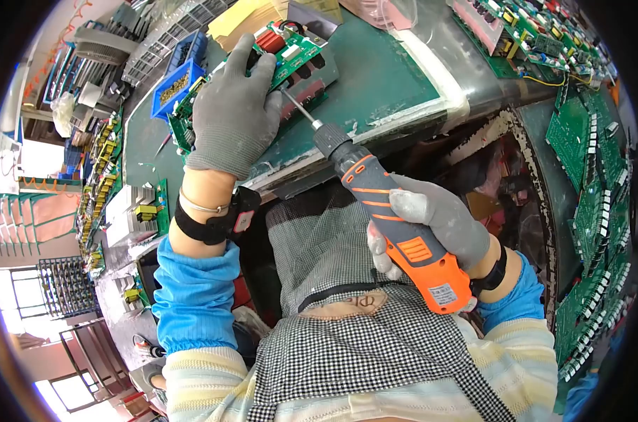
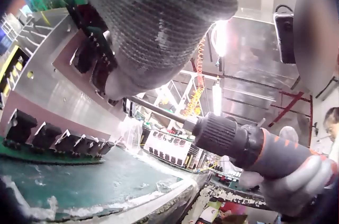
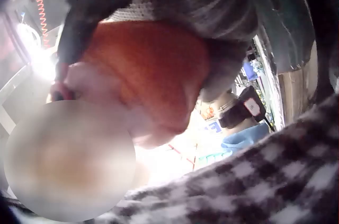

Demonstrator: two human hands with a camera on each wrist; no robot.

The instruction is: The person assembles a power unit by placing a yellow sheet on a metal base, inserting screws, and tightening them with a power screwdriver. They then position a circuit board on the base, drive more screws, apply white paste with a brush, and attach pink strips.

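In the head view the gloved left hand (image 1: 238, 112) holds a green circuit board (image 1: 299, 53) with a metal heat sink; the left wrist view shows the heat sink (image 2: 53, 83) and its black components beside the glove (image 2: 153, 28). The gloved right hand (image 1: 438, 218) grips an orange and grey power screwdriver (image 1: 386, 204). Its long bit (image 1: 299, 105) points at the heat sink side, close to the left thumb. Whether the tip touches a screw cannot be told. In the right wrist view, the orange tool body (image 3: 148, 70) is blurred and large.
A blue bin (image 1: 161, 109) of small parts stands left of the board, yellow sheets (image 1: 245, 22) behind it. Populated boards (image 1: 523, 35) lie at the back right, and green boards (image 1: 586, 211) line the right side. The green bench's front edge (image 1: 375, 126) runs below the tool bit.
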